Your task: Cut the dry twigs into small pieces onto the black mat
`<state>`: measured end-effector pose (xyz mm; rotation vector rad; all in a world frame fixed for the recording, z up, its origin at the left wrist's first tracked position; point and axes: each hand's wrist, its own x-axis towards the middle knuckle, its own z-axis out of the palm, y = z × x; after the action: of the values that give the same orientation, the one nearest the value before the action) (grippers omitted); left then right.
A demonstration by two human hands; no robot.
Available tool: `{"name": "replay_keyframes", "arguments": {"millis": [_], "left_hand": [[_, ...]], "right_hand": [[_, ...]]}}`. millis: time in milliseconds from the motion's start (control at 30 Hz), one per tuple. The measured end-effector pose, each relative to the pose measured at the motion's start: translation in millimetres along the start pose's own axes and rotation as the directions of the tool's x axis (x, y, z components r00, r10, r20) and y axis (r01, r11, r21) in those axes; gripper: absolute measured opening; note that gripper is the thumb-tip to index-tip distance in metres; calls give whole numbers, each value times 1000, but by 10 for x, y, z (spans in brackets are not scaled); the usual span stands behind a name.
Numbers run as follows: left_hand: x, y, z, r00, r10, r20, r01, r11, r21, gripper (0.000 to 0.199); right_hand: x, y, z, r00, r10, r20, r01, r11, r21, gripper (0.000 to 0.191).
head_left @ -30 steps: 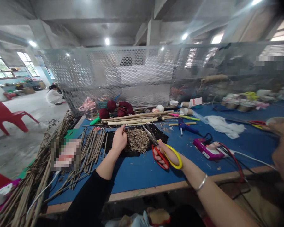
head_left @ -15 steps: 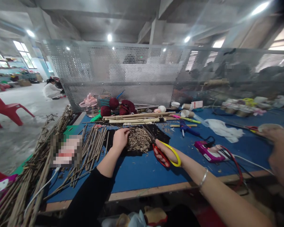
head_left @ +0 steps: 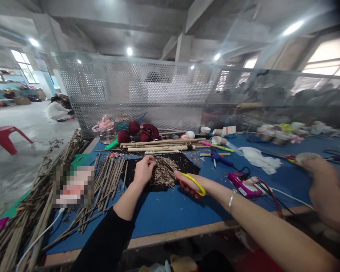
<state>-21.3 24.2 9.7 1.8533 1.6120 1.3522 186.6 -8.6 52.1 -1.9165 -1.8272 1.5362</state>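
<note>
A heap of small dry brown clippings (head_left: pixel 164 177) lies on a black cloth (head_left: pixel 189 161) on the blue table. My left hand (head_left: pixel 144 169) is pinched at the heap's left edge; whatever is between its fingertips is too small to make out. Scissors with red and yellow handles (head_left: pixel 197 183) are in my right hand (head_left: pixel 187 183), the fingers wrapped round the handles. Their blades point up and left over the heap, towards my left fingertips. Cut brown stems (head_left: pixel 113 177) lie left of the cloth.
Long dry branches (head_left: pixel 36 200) lean along the left edge. Light sticks (head_left: pixel 164 145) lie behind the cloth. To the right are a blue glue gun (head_left: pixel 221 158), a purple power strip (head_left: pixel 245 185) and a white plastic bag (head_left: pixel 260 158). Another person's hand (head_left: pixel 323 181) holds a cup.
My right hand has brought the scissors left, nearer my left fingertips, and the handles have drawn closer together. The view has shifted slightly. The other person's hand has moved a little.
</note>
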Motion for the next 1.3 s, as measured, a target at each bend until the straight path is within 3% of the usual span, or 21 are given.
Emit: {"name": "replay_keyframes", "arguments": {"millis": [100,367,500,633,733,967,1133,1300], "left_hand": [[-13,6,11,999,33,39,-34,999,18,14],[2,-13,-18,999,-12,41,6,991,134,12],[11,-1,-41,999,-34,-11,36,989,142,7],[8,24,-32,996,-31,-84,37,997,73,6],[-3,46,-7,996,-36,-85,38,999,24,8],[-20,15,43,1000,-11,-21,11,1000,-16,10],[3,-68,36,1000,-5,21,6,1000,-19,16],[13,-101,42,1000,-9,6,9,998,-58,23]], "right_hand": [[50,-33,7,999,-6,-52,3,999,-50,68],[-6,-33,60,968,-200,-154,173,969,-176,64],[31,2,48,982,-113,-152,102,992,-81,62],[96,44,40,1000,20,-16,-18,997,80,63],[90,16,59,1000,0,21,-2,997,78,64],[28,-62,109,981,-141,-136,126,986,-108,65],[64,7,82,959,-237,-155,211,964,-164,64],[75,39,59,996,-73,-51,75,997,26,63]]}}
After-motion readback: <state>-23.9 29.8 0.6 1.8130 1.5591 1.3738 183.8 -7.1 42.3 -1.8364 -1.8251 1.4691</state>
